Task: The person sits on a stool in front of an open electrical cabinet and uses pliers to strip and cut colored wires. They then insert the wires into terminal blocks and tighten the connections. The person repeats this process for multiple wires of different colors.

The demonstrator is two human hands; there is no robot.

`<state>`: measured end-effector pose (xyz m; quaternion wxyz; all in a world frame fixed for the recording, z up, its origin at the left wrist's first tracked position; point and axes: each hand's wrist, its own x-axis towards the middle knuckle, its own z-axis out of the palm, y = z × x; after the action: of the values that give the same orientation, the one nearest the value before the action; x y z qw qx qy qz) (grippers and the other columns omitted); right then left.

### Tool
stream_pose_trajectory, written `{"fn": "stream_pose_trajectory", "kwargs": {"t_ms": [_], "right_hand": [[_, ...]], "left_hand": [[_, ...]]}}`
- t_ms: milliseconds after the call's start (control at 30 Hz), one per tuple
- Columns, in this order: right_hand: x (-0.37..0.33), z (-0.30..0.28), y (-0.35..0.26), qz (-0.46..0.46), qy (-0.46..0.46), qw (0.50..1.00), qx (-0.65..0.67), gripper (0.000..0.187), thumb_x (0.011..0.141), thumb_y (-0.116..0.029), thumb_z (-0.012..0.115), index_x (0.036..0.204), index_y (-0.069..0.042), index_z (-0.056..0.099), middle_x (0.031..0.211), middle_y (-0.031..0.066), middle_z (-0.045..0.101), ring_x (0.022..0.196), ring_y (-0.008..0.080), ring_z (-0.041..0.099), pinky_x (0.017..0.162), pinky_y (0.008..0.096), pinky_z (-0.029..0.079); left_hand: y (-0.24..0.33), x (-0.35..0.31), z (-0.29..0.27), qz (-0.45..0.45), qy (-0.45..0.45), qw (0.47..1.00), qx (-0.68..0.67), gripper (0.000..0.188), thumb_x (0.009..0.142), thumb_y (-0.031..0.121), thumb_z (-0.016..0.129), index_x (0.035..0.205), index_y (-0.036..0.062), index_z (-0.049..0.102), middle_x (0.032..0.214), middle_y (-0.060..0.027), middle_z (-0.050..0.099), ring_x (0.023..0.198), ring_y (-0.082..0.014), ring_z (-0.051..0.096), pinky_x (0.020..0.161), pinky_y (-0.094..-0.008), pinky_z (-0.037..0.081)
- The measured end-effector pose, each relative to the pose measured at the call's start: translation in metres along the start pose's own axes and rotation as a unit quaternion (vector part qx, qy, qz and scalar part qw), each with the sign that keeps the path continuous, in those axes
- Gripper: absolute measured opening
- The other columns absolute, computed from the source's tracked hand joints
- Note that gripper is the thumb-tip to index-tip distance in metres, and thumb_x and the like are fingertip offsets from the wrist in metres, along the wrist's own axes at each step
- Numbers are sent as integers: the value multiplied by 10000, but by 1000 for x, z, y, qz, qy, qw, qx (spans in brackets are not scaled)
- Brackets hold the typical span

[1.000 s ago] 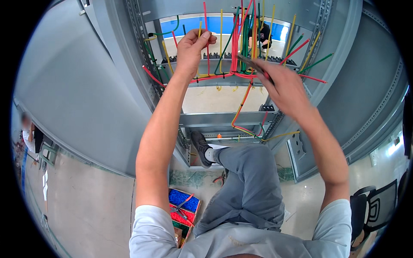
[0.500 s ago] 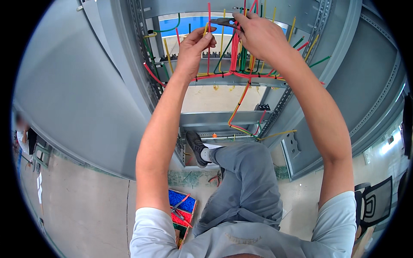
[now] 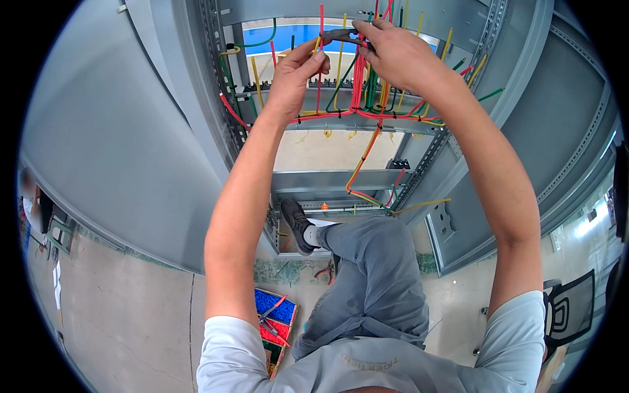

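Observation:
My left hand point(image 3: 295, 77) is closed, pinching a short yellow wire point(image 3: 318, 44) between thumb and fingers. In my right hand point(image 3: 407, 57) is a pair of dark-jawed pliers point(image 3: 341, 36), held level and pointing left. The jaws reach the top of the yellow wire, just above my left fingertips; whether they grip it I cannot tell. Close by stands an upright red wire point(image 3: 322, 16). To the right, a tied bundle of red wires point(image 3: 358, 82) rises beside green wires point(image 3: 371, 92) inside the grey metal cabinet frame point(image 3: 314, 178).
Grey cabinet panels point(image 3: 111, 131) flank me on both sides. Cut wire ends stick up around the frame. On the floor, a divided box of blue and red small parts point(image 3: 267, 300) has red-handled pliers point(image 3: 270, 322) on it. A mesh-backed chair point(image 3: 571, 308) stands at lower right.
The plier jaws have come slightly down toward the yellow wire's tip at my left fingers. The whole view has shifted a little; both hands keep their holds.

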<state>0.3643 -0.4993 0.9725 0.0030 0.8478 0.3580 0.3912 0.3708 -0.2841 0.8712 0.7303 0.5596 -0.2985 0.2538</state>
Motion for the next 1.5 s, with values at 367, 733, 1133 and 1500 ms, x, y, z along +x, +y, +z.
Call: {"fn": "stream_pose_trajectory", "kwargs": {"t_ms": [367,733,1133,1500], "right_hand": [[8,-11,11,-102,24,988,-110,301,959,-203,649,1214,-48,611,1119,148,664,1039,386,653,887,509,532],[14,3,28,-114,17,993,0,224,934,-222,669,1022,-24,608,860,173,652,837,360,671,742,481,521],[-73,20,51,128,99,922,350,403,998,-406,634,962,-6,605,692,100,542,648,226,550,636,368,446],[-106,39,51,183,-18,856,483,401,989,-398,648,1011,-2,698,642,20,579,603,101,580,570,310,454]], "left_hand": [[4,-5,-1,-6,-21,1000,5,362,1034,231,654,1349,51,657,950,-3,661,913,-131,576,889,-316,458],[4,-4,2,-24,-15,999,19,356,1041,238,645,1335,37,651,989,-10,677,949,-128,604,916,-326,466],[-6,-22,26,146,83,928,333,683,1018,231,655,1567,-27,343,1593,-198,406,1471,-284,418,1208,-429,332],[-7,6,36,-12,-19,969,245,524,998,233,698,1415,-48,552,1212,-146,706,1153,-210,663,1045,-366,497]]}}
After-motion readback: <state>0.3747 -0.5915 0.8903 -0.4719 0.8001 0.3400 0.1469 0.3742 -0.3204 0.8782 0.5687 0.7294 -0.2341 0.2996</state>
